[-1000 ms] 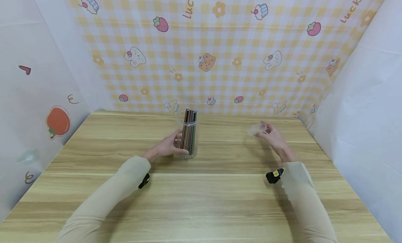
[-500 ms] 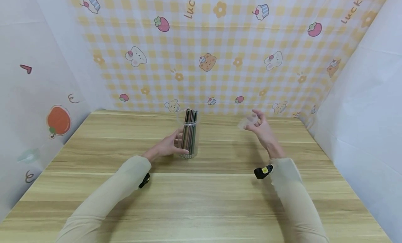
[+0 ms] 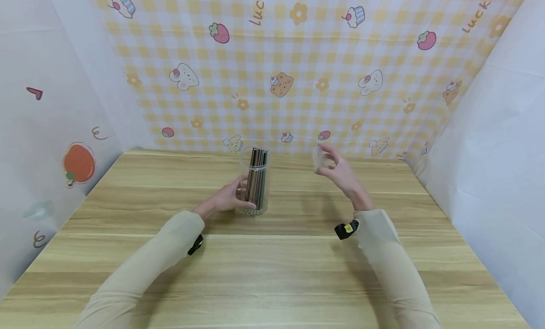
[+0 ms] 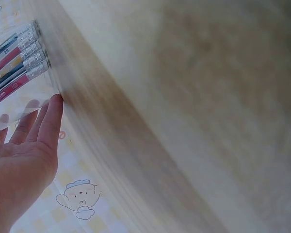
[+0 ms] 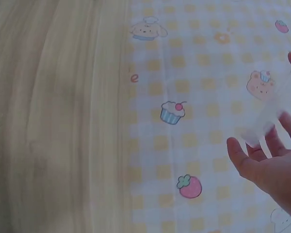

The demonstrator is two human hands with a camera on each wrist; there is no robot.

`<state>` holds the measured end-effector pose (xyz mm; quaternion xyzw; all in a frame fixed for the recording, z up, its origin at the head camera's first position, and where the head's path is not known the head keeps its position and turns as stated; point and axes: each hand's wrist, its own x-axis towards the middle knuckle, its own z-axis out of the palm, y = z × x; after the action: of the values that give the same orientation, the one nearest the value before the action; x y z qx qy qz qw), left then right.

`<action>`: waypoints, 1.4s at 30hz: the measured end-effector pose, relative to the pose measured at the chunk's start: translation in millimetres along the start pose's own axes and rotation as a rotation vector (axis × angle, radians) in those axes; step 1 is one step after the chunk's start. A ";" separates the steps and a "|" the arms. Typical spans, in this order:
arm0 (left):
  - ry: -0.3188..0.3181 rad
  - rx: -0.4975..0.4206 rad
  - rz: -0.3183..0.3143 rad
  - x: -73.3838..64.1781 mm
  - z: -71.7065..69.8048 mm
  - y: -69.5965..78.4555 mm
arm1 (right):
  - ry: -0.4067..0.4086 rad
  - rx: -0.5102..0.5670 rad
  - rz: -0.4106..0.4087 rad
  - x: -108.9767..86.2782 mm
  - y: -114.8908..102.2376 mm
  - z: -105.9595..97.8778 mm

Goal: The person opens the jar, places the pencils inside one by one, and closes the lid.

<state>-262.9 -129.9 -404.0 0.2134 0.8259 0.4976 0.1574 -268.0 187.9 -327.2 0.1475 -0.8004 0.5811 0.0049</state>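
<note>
A tall clear plastic pencil cup (image 3: 266, 194) stands upright on the wooden table. Several pencils (image 3: 257, 182) lean together inside it; their metal ferrules and printed barrels show in the left wrist view. My left hand (image 3: 225, 197) grips the cup low down from its left side, thumb in front. Off to the right, my right hand (image 3: 340, 173) holds a clear plastic lid (image 3: 317, 160) between thumb and fingers, raised above the table and apart from the cup. In the right wrist view this lid (image 5: 276, 107) looks almost see-through, tilted on edge.
A wood-grain table (image 3: 272, 272) spreads below both arms. Behind it hangs a yellow checked cloth (image 3: 289, 107) with cartoon prints. White sheets (image 3: 498, 130) close off the left and right sides. A small black camera (image 3: 346, 229) sits at the right wrist.
My right hand has moved left and slightly up with the lid, coming nearer the cup, and the lid has turned from flatter to more upright. The left hand and cup stay put.
</note>
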 end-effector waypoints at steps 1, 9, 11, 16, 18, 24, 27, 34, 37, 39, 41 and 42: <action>-0.001 0.000 0.004 -0.2 0.1 -0.1 | -0.005 -0.037 -0.006 0.8 -2.5 1.3; 0.021 0.016 -0.020 0.2 1.8 -1.3 | -0.102 -0.167 -0.077 11.1 -28.1 17.0; 0.018 0.016 -0.013 -0.1 2.0 -1.4 | -0.141 -0.178 -0.109 13.2 -36.2 22.2; 0.015 0.017 -0.014 -0.1 2.2 -1.2 | -0.205 -0.211 -0.200 10.0 -67.3 38.3; 0.013 0.020 -0.013 -0.1 2.1 -1.1 | -0.230 -0.211 -0.196 7.6 -78.9 44.8; 0.014 0.025 -0.014 -0.1 1.5 -1.0 | -0.298 -0.233 -0.208 12.9 -88.1 60.1; 0.016 0.032 -0.013 -0.2 1.4 -0.6 | -0.318 -0.242 -0.228 22.3 -81.4 67.0; 0.015 0.033 -0.005 0.4 1.3 -1.3 | -0.359 -0.260 -0.217 36.6 -70.4 83.0; 0.010 0.026 0.013 0.6 1.3 -1.1 | -0.382 -0.243 -0.245 38.4 -69.7 88.1; 0.007 0.026 0.026 0.3 1.3 -0.7 | -0.390 -0.241 -0.268 39.3 -69.5 90.6; 0.006 0.026 0.036 0.2 1.3 -0.3 | -0.394 -0.245 -0.294 40.1 -69.2 92.6; 0.008 0.027 0.034 0.2 1.3 -0.4 | -0.393 -0.259 -0.306 40.4 -69.3 93.3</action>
<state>-262.6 -128.9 -404.9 0.2276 0.8294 0.4899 0.1425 -274.6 72.1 -285.9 0.3746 -0.8221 0.4265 -0.0438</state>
